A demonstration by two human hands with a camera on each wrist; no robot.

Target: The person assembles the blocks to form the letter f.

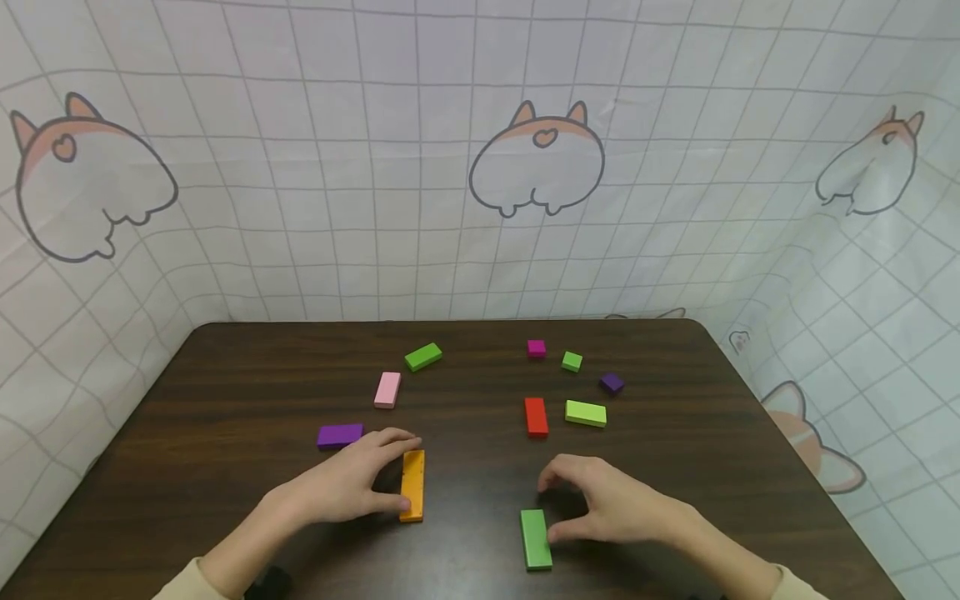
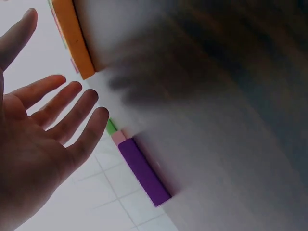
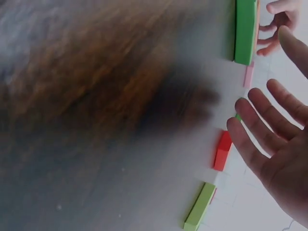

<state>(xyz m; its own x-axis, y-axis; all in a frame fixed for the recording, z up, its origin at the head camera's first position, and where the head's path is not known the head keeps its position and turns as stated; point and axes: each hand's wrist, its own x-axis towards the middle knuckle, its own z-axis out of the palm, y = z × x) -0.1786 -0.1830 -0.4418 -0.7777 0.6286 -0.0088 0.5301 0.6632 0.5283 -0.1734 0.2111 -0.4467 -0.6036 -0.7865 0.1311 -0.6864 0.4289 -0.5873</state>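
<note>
An orange block [image 1: 412,487], long and flat, lies on the dark table just beside my left hand [image 1: 366,473]. That hand's fingers are spread and relaxed; in the left wrist view the palm holds nothing. Near the front edge my right hand [image 1: 609,502] hovers to the right of a long green block [image 1: 536,542], its thumb close to the block's side. Whether the thumb touches cannot be told. Right fingers are loosely bent and hold nothing in the right wrist view. A purple block [image 1: 340,436] lies behind the left wrist.
Farther back on the left lie a pink block [image 1: 387,390] and a green one [image 1: 423,357]. On the right are red [image 1: 536,417] and lime [image 1: 586,413] blocks, plus small magenta [image 1: 536,348], green [image 1: 572,361] and dark purple [image 1: 612,383] ones. A white grid-patterned curtain [image 1: 390,167] surrounds the table.
</note>
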